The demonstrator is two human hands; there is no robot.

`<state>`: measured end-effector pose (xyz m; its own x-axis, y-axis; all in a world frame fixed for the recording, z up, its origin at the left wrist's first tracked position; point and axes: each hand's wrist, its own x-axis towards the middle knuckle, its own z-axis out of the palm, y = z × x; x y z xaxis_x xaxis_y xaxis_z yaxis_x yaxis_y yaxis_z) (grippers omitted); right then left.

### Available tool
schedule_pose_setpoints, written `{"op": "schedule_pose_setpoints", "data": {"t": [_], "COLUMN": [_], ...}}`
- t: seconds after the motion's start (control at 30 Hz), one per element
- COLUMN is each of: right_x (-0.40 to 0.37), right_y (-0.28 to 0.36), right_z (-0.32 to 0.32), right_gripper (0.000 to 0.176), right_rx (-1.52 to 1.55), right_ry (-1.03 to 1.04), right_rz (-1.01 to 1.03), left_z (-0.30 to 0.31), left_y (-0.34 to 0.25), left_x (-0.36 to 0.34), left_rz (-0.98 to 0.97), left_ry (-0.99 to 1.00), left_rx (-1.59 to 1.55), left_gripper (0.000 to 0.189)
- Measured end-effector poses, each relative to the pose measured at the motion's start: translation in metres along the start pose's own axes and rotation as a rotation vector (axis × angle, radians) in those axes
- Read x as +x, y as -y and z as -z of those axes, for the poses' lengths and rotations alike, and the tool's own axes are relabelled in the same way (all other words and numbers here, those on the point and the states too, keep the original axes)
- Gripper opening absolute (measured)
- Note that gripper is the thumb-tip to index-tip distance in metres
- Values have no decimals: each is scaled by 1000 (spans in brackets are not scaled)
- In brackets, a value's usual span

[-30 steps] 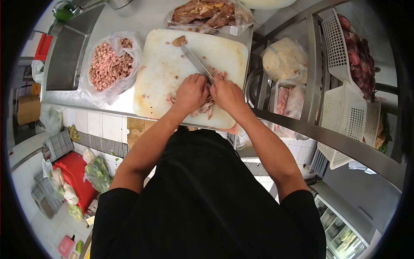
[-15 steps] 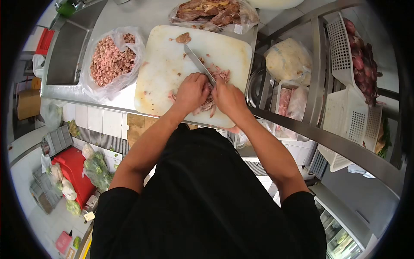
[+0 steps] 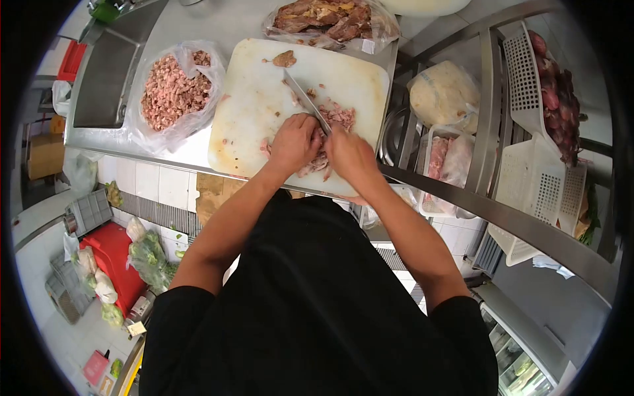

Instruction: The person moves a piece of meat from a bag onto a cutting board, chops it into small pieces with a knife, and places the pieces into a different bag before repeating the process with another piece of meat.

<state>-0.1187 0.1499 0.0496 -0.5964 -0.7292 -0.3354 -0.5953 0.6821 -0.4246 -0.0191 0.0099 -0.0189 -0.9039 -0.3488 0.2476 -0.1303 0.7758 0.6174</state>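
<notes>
One bag of chopped meat sits left of my white board. My left hand curls tight over the meat strips at the board's near edge. My right hand grips the knife, with its blade pointing away from me.

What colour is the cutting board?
The board is white with yellowish stains; head view.

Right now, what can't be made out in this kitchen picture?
In the head view:
- Knife handle: covered by the right hand.
- Meat on the cutting board: mostly under the left hand, so its grip is unclear.
- Pale dish at the top: cut off by the frame edge.
- Bottom-right cabinet contents: too small and distorted.
</notes>
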Motion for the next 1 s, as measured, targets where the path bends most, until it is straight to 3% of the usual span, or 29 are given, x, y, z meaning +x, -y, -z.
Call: {"op": "schedule_pose_setpoints", "data": {"t": [0.07,0.27,0.37,0.5,0.57,0.7,0.77,0.9,1.0], "right_x": [18,-75,-72,-6,13,-35,-70,-62,2], "right_y": [1,-4,-17,6,4,9,3,-9,6], "right_z": [5,70,27,3,4,51,68,26,-3], "right_gripper": [24,25,23,22,22,21,21,22,26], "right_rx": [1,-54,-27,-1,24,22,-13,-19,-1], "right_ry": [-131,203,150,41,-83,9,161,193,41], "right_rz": [156,-13,-64,-22,165,74,17,-78,13], "left_z": [5,10,1,4,6,14,12,4,4], "left_y": [-6,-8,-1,4,-2,-7,-5,0,6], "left_x": [3,-2,-3,-2,-1,-4,-5,-5,-4], "left_rz": [-8,55,1,-6,-18,14,32,20,26], "left_ry": [4,-67,-72,-30,-13,-72,-92,-39,-25], "left_rx": [-28,-36,-39,-12,-29,-71,-56,-35,-19], "left_gripper": [21,18,18,19,20,18,16,15,17]}}
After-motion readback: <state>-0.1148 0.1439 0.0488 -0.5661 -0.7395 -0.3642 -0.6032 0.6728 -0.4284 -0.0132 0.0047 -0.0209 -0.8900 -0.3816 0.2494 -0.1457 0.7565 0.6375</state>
